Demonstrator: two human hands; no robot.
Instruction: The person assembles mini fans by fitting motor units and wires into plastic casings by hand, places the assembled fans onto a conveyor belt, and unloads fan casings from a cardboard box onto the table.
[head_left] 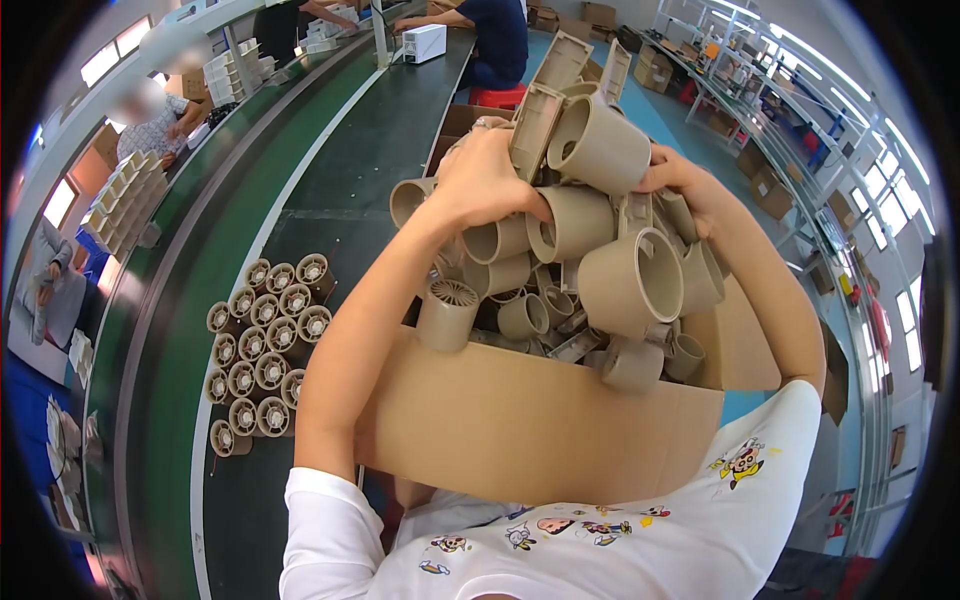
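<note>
A large cardboard box stands against my body, heaped with beige plastic cylindrical housings. My left hand is closed round several of these parts at the heap's left side, its thumb by a beige cylinder and its fingers behind a flat rectangular beige piece. From the right, my right hand grips the bunch, fingers against an upper open-ended cylinder; its lower fingers are partly hidden. The bunch rises above the box rim. A large cylinder hangs below, and a grille-ended one sits near the front wall.
Rows of upright beige cylinders with spoked ends stand on the dark table at left. Beside it runs a green conveyor belt. Co-workers sit across it and at the far end, near a white boxy device. Shelving benches line the right.
</note>
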